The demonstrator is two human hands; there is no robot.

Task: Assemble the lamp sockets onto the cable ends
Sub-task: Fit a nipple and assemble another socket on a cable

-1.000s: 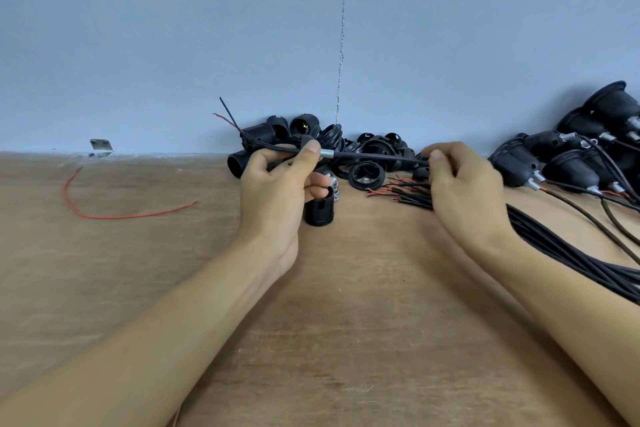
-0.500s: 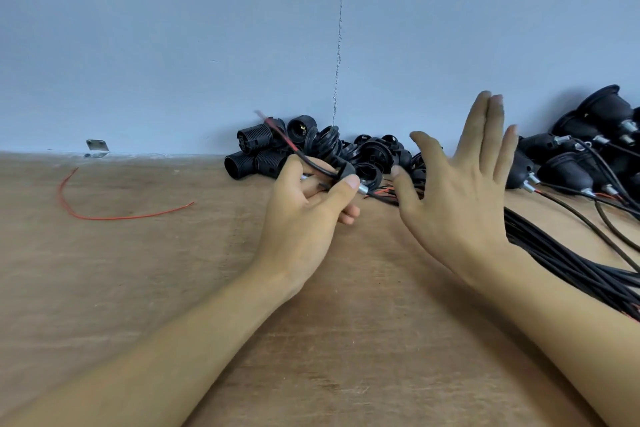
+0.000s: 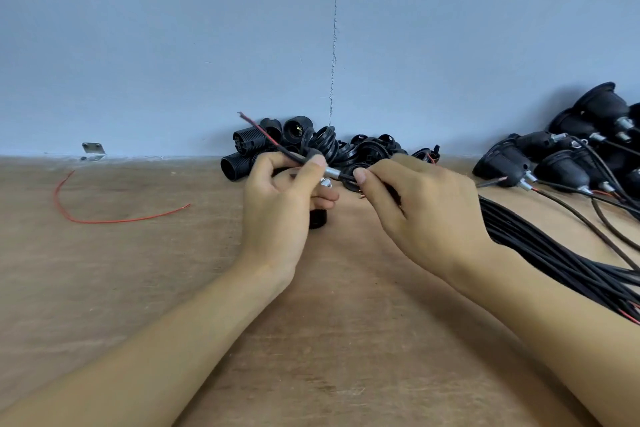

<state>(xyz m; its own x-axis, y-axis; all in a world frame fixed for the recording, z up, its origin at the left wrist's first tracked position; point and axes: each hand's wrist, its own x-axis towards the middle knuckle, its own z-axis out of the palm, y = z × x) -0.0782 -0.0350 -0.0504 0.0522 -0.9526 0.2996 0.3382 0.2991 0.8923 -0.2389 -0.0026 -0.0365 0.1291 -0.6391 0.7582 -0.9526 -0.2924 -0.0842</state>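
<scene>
1. The light brown wooden tabletop (image 3: 346, 340) carries both forearms, which reach in from the near edge.
2. The left hand (image 3: 277, 208) has thumb and forefinger curled and pinches a thin black cable (image 3: 294, 157).
3. The right hand (image 3: 426, 215) pinches the same cable between thumb and forefinger, just to the right of the left-hand pinch.
4. A short silver metal sleeve (image 3: 333, 171) sits on the cable between the two pinch points.
5. From the left-hand pinch the cable runs up and to the left, above the table, and ends in split red and black wire leads (image 3: 254, 123).
6. A black ribbed cylindrical socket part (image 3: 318, 218) shows directly below the left-hand fingers. Whether the fingers hold it or it stands on the tabletop cannot be determined.
7. A bundle of black cables (image 3: 540, 253) lies on the tabletop to the right of the right hand and runs to the right edge.
8. Just beyond the grip, a pile of loose black plastic socket shells and rings (image 3: 367, 149) lies against the wall.
9. Further right of the grip lies a group of black sockets fitted with cables (image 3: 554, 170).
10. Well to the left of the grip, a loose curved red wire (image 3: 104, 220) lies on the tabletop; beyond it, a small metal bracket (image 3: 93, 149) sits at the wall base.
11. The pale blue wall (image 3: 173, 45) shows a vertical crack (image 3: 334, 28) above the pile.
</scene>
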